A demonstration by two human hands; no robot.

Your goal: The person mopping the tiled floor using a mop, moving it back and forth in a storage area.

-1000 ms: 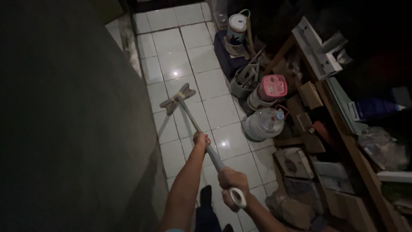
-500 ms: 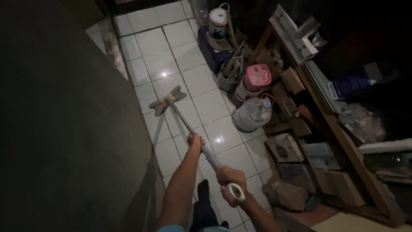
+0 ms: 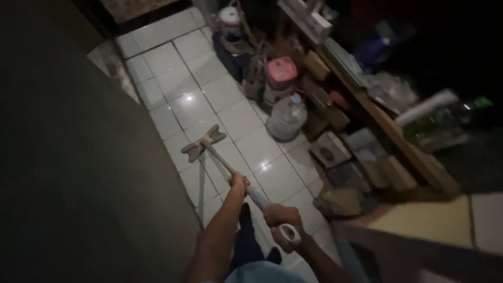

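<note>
Along the floor's [image 3: 173, 63] left edge a dark wall [image 3: 78, 157] runs close beside the mop head [image 3: 203, 142], which lies flat on the white tiles just off that edge. A push further left would likely jam the head against the wall or twist it off flat. The left hand [image 3: 238, 183] is clenched around the mop handle [image 3: 222, 163] midway up; the right hand [image 3: 280, 222] grips the pale top end nearer the body. Both grasps look firm, so a slip seems unlikely, though the glossy tiles may be wet underfoot. To the right, along the floor's right edge, a clear water jug [image 3: 285, 118], a pink-lidded container [image 3: 280, 73] and cardboard boxes [image 3: 330, 149] crowd beneath a wooden shelf [image 3: 398, 131]; a wide sweep that way could knock the jug or boxes over.

Compared with half a second ago, the mop head sits nearer the person and further from the doorway, and the hands are drawn back slightly.
</note>
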